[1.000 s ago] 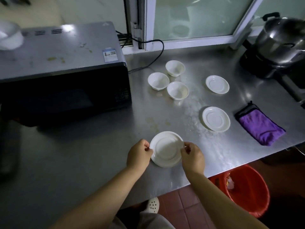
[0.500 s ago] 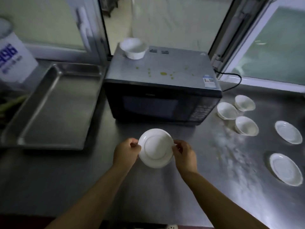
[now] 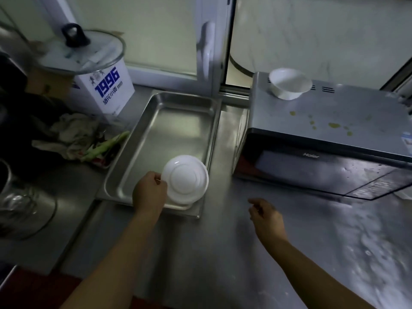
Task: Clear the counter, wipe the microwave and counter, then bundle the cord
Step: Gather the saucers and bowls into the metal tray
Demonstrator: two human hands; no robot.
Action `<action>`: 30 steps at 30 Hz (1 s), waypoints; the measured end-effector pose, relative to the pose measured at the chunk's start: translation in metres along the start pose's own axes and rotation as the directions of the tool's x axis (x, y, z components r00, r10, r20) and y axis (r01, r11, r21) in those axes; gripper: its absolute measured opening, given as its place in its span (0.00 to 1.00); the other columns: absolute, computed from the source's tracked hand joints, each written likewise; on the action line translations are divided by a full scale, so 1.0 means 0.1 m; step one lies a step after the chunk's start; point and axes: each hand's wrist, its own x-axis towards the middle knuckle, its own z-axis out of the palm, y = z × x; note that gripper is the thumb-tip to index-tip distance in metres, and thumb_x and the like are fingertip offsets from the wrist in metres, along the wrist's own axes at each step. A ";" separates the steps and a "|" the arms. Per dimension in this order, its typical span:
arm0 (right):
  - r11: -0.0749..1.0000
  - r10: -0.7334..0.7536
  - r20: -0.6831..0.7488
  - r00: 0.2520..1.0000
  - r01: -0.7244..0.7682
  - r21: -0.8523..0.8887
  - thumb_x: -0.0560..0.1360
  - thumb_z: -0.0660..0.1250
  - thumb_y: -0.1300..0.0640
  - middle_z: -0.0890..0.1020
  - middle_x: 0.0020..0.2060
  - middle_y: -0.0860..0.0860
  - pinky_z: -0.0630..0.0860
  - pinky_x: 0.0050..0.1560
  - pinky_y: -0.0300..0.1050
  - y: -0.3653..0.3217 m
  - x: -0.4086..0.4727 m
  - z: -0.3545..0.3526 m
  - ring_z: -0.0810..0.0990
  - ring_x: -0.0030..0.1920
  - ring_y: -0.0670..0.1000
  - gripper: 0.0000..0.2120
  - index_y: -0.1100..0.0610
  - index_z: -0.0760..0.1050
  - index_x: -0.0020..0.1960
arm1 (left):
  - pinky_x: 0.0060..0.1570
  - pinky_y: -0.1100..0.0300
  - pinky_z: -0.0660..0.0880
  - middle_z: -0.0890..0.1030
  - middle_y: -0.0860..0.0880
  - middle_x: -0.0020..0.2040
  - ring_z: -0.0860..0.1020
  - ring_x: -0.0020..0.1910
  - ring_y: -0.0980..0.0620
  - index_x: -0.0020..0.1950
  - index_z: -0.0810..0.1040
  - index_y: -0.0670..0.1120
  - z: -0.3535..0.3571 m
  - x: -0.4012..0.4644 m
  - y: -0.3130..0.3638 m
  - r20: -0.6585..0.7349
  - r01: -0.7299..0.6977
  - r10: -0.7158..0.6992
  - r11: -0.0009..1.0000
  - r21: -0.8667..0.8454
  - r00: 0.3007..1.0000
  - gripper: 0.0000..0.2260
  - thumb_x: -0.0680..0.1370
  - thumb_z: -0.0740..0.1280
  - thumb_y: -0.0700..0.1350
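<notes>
My left hand (image 3: 149,192) pinches the left rim of a small white plate (image 3: 185,179) over the near right corner of a steel tray (image 3: 160,121). Whether the plate touches the tray I cannot tell. My right hand (image 3: 266,216) hovers over the steel counter (image 3: 211,253), fingers loosely relaxed and holding nothing. The black and silver microwave (image 3: 323,139) stands at the right, with yellow-green stains on its top. A white bowl (image 3: 289,83) sits on the microwave's rear left corner.
A white tin marked 1996 (image 3: 104,90) with a glass lid (image 3: 82,50) stands behind the tray's left side. A crumpled cloth (image 3: 71,132) and green vegetable scraps (image 3: 104,146) lie left of the tray. A glass vessel (image 3: 20,204) sits at the far left.
The view swung left from the dishes to the tray. The plate moved left over the tray's corner. My right hand let go of it and drew back to the right.
</notes>
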 end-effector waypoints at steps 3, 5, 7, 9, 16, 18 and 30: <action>1.000 0.021 -0.013 1.000 -0.021 -0.014 0.78 0.62 0.57 0.81 0.47 0.50 0.76 0.45 0.44 0.00 -0.01 0.06 0.80 0.46 0.50 0.10 0.49 0.77 0.57 | 0.35 0.58 0.67 0.78 0.43 0.40 0.73 0.37 0.44 0.43 0.74 0.42 0.01 0.20 -0.13 0.044 0.028 -0.033 0.993 0.114 0.998 0.03 0.71 0.62 0.37; 0.999 0.034 -0.024 0.999 -0.035 -0.020 0.78 0.62 0.58 0.81 0.46 0.49 0.77 0.45 0.46 -0.01 -0.01 0.06 0.80 0.44 0.50 0.10 0.49 0.77 0.56 | 0.36 0.57 0.68 0.79 0.41 0.43 0.74 0.39 0.42 0.46 0.76 0.40 0.05 0.29 -0.20 0.087 0.042 -0.059 0.981 0.190 0.994 0.05 0.72 0.61 0.36; 0.999 0.043 -0.040 0.998 -0.044 -0.022 0.78 0.62 0.59 0.81 0.44 0.49 0.78 0.44 0.46 0.00 -0.03 0.06 0.80 0.43 0.49 0.09 0.49 0.77 0.55 | 0.39 0.55 0.71 0.79 0.38 0.47 0.76 0.44 0.39 0.49 0.76 0.38 0.09 0.36 -0.25 0.131 0.038 -0.074 0.966 0.254 0.989 0.08 0.73 0.61 0.36; 0.998 0.048 -0.057 0.997 -0.050 -0.025 0.77 0.62 0.60 0.80 0.42 0.47 0.78 0.42 0.44 0.01 -0.04 0.05 0.80 0.42 0.48 0.10 0.49 0.77 0.54 | 0.42 0.53 0.73 0.79 0.37 0.50 0.77 0.47 0.37 0.52 0.75 0.37 0.14 0.41 -0.29 0.166 0.029 -0.083 0.951 0.309 0.983 0.09 0.74 0.60 0.35; 0.996 0.071 -0.087 0.994 -0.075 -0.040 0.77 0.62 0.61 0.80 0.41 0.46 0.79 0.42 0.49 0.00 -0.08 0.05 0.81 0.39 0.50 0.10 0.48 0.77 0.52 | 0.49 0.50 0.73 0.77 0.37 0.56 0.76 0.52 0.38 0.57 0.73 0.38 0.19 0.48 -0.28 0.255 -0.071 -0.047 0.898 0.434 0.966 0.11 0.78 0.57 0.37; 0.996 0.080 -0.086 0.993 -0.084 -0.042 0.77 0.62 0.62 0.80 0.40 0.46 0.80 0.43 0.50 0.01 -0.10 0.06 0.81 0.39 0.50 0.10 0.49 0.77 0.53 | 0.52 0.51 0.72 0.76 0.38 0.59 0.75 0.56 0.38 0.61 0.73 0.40 0.19 0.46 -0.27 0.285 -0.103 -0.036 0.883 0.458 0.958 0.13 0.78 0.57 0.39; 0.996 -0.078 -0.158 0.984 0.070 -0.060 0.76 0.63 0.63 0.82 0.45 0.51 0.78 0.49 0.49 -0.46 0.05 -0.21 0.81 0.46 0.52 0.11 0.55 0.80 0.55 | 0.45 0.58 0.70 0.80 0.45 0.55 0.77 0.53 0.46 0.59 0.77 0.45 0.34 0.46 1.12 0.078 -0.553 0.551 0.833 0.014 0.831 0.13 0.75 0.65 0.42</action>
